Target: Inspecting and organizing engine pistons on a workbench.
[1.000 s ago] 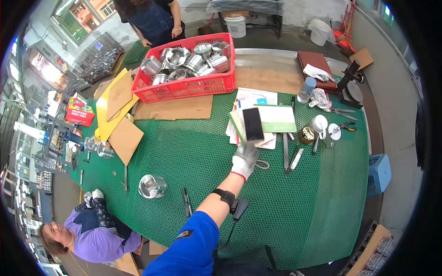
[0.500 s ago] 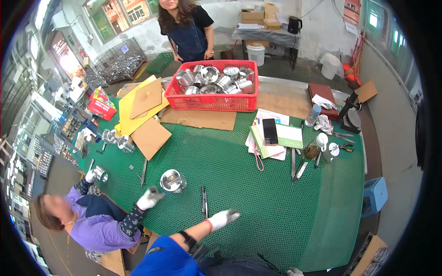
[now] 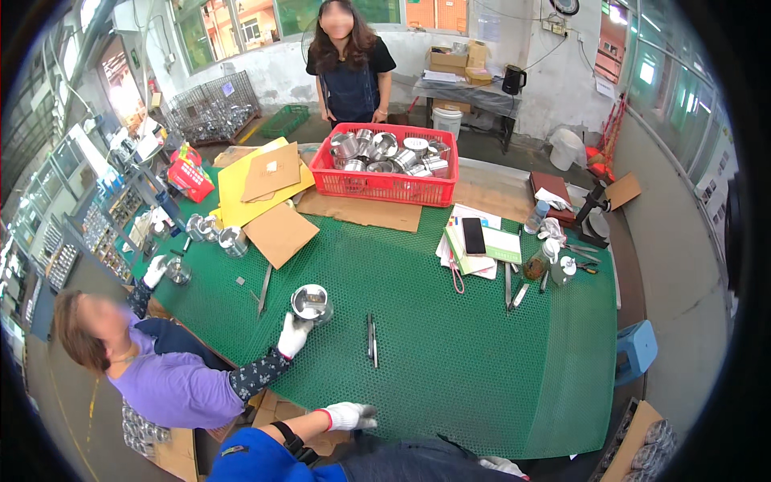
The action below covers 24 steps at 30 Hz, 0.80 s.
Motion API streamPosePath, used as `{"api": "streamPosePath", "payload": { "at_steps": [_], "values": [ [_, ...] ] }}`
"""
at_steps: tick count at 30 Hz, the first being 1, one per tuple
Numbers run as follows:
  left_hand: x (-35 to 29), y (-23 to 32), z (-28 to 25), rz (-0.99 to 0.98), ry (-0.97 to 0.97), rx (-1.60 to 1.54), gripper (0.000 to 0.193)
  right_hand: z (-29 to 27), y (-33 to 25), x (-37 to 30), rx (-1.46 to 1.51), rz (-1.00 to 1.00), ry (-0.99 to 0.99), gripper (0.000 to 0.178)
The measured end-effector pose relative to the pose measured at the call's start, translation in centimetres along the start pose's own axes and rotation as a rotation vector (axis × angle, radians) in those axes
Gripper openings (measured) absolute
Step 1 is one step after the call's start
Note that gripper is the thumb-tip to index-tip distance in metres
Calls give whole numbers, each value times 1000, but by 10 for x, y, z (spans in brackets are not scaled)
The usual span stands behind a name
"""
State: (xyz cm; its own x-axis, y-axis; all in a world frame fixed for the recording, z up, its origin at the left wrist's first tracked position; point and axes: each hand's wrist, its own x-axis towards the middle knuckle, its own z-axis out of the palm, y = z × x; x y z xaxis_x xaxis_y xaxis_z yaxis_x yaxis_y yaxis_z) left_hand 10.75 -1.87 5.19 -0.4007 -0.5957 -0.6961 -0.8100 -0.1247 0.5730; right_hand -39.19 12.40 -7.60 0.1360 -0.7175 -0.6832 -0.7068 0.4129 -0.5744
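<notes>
My left hand (image 3: 351, 416), in a white glove, rests over the near edge of the green table mat (image 3: 474, 353). Its fingers stretch to the right with nothing in them. Only a sliver of my right hand (image 3: 503, 466), also gloved, shows at the lower edge; its fingers are hidden. Beyond my left hand lie slim dark and silver pen-like tools (image 3: 372, 341). To the left, a co-worker's gloved hand (image 3: 295, 336) grips a metal piston (image 3: 311, 303). The co-worker's other hand (image 3: 155, 271) is at another piston (image 3: 177, 271).
A red crate (image 3: 385, 189) of pistons stands at the far side, a person behind it. Cardboard sheets (image 3: 281, 234) lie left of it. A phone (image 3: 474, 237) on papers, a bottle (image 3: 536, 217) and jars (image 3: 540, 261) sit to the right. A blue stool (image 3: 637, 353) is beside the table.
My left hand has drawn back toward me and slightly left. The co-worker's hand has reached to the piston and now grips it. The view has shifted a little.
</notes>
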Motion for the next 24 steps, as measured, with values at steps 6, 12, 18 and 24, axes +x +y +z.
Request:
{"api": "streamPosePath", "payload": {
  "at_steps": [6, 12, 18, 24],
  "values": [
    [-27, -33, 42, 96, -300, 30, 67, 103, 185, 97, -598, -656, 187, 55],
    [-49, -17, 37, 104, 12, 93, 49, -15, -198, -47, -417, -24, 46, 35],
    [-50, -23, 20, 63, -9, -35, 47, -29, -203, -35, -591, -33, -27, 38],
    [-46, -36, 25, 30, 143, 133, 41, -51, -179, -60, -597, 83, -18, 39]
  ]
}}
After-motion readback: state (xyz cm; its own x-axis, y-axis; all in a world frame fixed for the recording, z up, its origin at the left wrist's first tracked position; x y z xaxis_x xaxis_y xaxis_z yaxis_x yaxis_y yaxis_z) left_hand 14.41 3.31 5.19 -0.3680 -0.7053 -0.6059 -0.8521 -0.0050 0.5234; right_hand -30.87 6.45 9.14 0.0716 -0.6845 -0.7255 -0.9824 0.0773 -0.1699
